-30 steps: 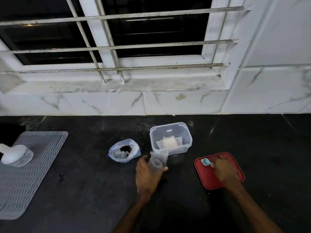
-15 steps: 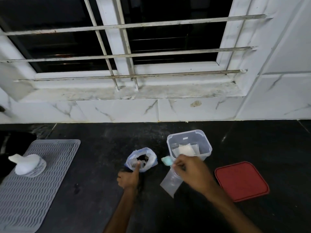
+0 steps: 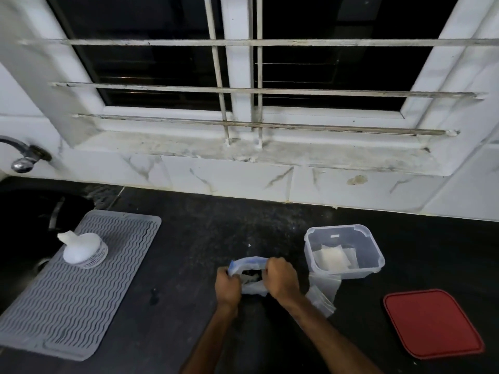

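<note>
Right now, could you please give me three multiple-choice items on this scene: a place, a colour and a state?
1. Where does the lid lie relative to the clear container? A) to its right, on the counter; B) on top of it; C) inside it.
2. What colour is the lid? A) blue; B) red; C) grey.
3. How is the plastic bag held? A) untouched; B) gripped by both hands; C) by one hand only.
Answers: 1 A, it lies flat beside the container; 2 B, plainly red; 3 B, left hand and right hand both curl round its rim.
</note>
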A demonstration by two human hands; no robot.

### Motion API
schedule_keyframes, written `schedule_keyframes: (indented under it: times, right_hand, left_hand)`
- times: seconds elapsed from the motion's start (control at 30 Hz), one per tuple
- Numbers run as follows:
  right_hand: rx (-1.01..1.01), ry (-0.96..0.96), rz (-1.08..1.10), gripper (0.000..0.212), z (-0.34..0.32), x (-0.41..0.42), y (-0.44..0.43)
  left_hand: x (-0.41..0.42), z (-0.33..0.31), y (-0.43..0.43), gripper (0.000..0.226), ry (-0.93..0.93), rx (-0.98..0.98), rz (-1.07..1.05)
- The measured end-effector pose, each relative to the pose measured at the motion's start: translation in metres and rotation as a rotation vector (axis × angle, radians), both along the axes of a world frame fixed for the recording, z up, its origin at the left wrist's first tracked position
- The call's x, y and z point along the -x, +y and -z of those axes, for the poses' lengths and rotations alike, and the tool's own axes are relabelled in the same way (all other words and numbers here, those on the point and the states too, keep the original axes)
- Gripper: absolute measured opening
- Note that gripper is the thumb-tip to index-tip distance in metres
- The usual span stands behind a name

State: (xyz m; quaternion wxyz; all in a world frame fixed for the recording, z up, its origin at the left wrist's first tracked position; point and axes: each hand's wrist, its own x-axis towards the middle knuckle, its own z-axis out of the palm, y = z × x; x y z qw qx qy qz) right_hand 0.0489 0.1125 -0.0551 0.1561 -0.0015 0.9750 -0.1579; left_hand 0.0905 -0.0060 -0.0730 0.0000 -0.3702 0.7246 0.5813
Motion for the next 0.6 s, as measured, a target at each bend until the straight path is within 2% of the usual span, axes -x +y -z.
schedule_keyframes:
  times: [0.07, 0.13, 0.23, 0.3, 0.4, 0.5, 0.6]
  right_hand:
    - [0.027, -0.037, 0.054, 0.030, 0.000, 0.003, -0.002]
    - [0.100, -0.050, 0.108, 0.030, 0.002, 0.006, 0.000]
    - [0.189, -0.068, 0.196, 0.031, 0.006, 0.008, 0.008]
    - [0.222, -0.099, 0.233, 0.032, 0.007, 0.008, 0.011]
    - [0.263, -0.154, 0.257, 0.032, 0.012, 0.009, 0.013]
    - [0.325, -0.206, 0.277, 0.034, 0.020, 0.012, 0.015]
    - [0.378, -0.240, 0.287, 0.033, 0.023, 0.012, 0.016]
  left_hand:
    - [0.002, 0.000, -0.003, 0.006, 0.037, -0.023, 0.012]
    - [0.008, 0.000, -0.006, 0.015, 0.073, -0.047, 0.032]
    - [0.019, 0.001, -0.004, 0.026, 0.061, -0.048, 0.169]
    - [0.026, 0.003, -0.001, 0.025, 0.049, -0.009, 0.245]
    - [0.033, 0.012, -0.001, 0.027, 0.048, -0.020, 0.197]
    - [0.035, 0.013, -0.001, 0.015, 0.040, -0.086, 0.155]
    - [0.037, 0.013, -0.002, 0.016, 0.032, -0.100, 0.132]
